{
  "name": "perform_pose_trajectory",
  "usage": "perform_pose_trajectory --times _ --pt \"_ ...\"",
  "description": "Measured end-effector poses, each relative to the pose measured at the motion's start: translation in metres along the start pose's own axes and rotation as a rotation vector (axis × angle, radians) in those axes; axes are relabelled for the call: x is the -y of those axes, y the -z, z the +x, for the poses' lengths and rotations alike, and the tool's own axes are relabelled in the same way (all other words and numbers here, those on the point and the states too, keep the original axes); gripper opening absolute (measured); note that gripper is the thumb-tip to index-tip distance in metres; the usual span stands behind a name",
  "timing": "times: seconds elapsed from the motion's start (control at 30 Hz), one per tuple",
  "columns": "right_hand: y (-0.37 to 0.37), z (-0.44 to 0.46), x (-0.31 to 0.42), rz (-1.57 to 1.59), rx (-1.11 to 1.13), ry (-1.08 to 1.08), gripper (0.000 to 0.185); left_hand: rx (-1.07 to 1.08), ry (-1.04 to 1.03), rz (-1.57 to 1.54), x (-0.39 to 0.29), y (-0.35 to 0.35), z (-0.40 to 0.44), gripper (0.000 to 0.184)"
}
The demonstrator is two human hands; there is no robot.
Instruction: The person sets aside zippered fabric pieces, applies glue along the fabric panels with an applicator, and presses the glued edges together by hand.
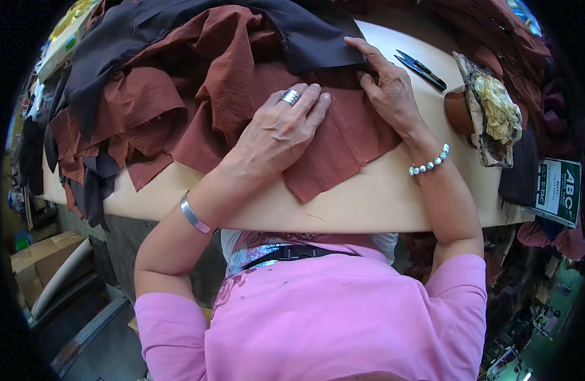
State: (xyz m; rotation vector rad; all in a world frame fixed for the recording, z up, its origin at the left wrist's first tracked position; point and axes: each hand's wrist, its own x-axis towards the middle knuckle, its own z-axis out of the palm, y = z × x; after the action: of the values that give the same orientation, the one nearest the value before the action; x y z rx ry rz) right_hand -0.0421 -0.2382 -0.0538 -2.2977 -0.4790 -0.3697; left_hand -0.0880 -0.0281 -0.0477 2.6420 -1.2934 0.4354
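Observation:
My left hand (pixel 283 127), wearing a silver ring, lies on a piece of reddish-brown fabric (pixel 330 152) with its fingers flat and holding nothing. A seam line runs down this piece, and its lower corner points toward me. My right hand (pixel 391 92) rests at the right edge of the cloth, index finger and thumb apart. Beside those fingertips is the corner of a dark navy fabric (pixel 318 47), which lies over the brown cloth. Thread snips (pixel 421 70) lie on the table just right of my right hand.
A cream-coloured table (pixel 381 213) carries the cloth. More brown fabric (pixel 146 101) is heaped at left. On the right stand a brown round object (pixel 457 114), a worn block with crumpled yellowish material (pixel 496 108), and a green-and-white ABC box (pixel 559 190). A cardboard box (pixel 48 254) sits lower left.

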Motion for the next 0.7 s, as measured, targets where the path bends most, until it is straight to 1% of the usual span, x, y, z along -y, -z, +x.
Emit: perform_pose_trajectory --times 0.07,0.17,0.2,0.3,0.33,0.43,0.47,0.53,0.63,0.7 --pt "0.0 0.001 0.0 -0.016 0.001 0.005 0.056 0.024 -0.084 -0.043 -0.001 0.004 -0.003 0.044" --pt "0.001 0.001 0.001 -0.018 0.021 -0.028 0.056 0.004 -0.219 -0.109 -0.023 0.008 -0.007 0.043" --pt "0.001 0.001 0.001 -0.017 0.016 -0.023 0.055 0.035 -0.25 -0.132 -0.03 0.006 -0.008 0.043" --pt "0.0 0.001 -0.001 -0.035 0.004 0.003 0.055 0.072 -0.244 -0.293 -0.031 0.014 -0.004 0.042" --pt "0.0 0.001 -0.001 -0.044 0.002 0.016 0.055 0.057 -0.243 -0.413 -0.024 0.018 0.0 0.041" --pt "0.002 0.001 -0.001 -0.015 0.017 0.001 0.054 -0.007 0.008 -0.353 0.002 0.009 -0.001 0.04" --pt "0.004 0.004 0.002 -0.03 0.046 -0.039 0.053 -0.042 0.076 -0.307 0.014 0.006 0.003 0.038" --pt "0.012 0.013 0.011 -0.061 0.105 -0.122 0.051 -0.08 0.05 -0.282 0.029 -0.003 -0.002 0.038" --pt "0.004 0.024 -0.001 -0.069 0.025 0.052 0.067 -0.059 0.009 -0.191 0.031 -0.004 -0.003 0.042" --pt "-0.003 0.029 -0.008 -0.005 0.006 0.07 0.068 -0.037 0.001 -0.146 0.03 -0.005 -0.004 0.045"
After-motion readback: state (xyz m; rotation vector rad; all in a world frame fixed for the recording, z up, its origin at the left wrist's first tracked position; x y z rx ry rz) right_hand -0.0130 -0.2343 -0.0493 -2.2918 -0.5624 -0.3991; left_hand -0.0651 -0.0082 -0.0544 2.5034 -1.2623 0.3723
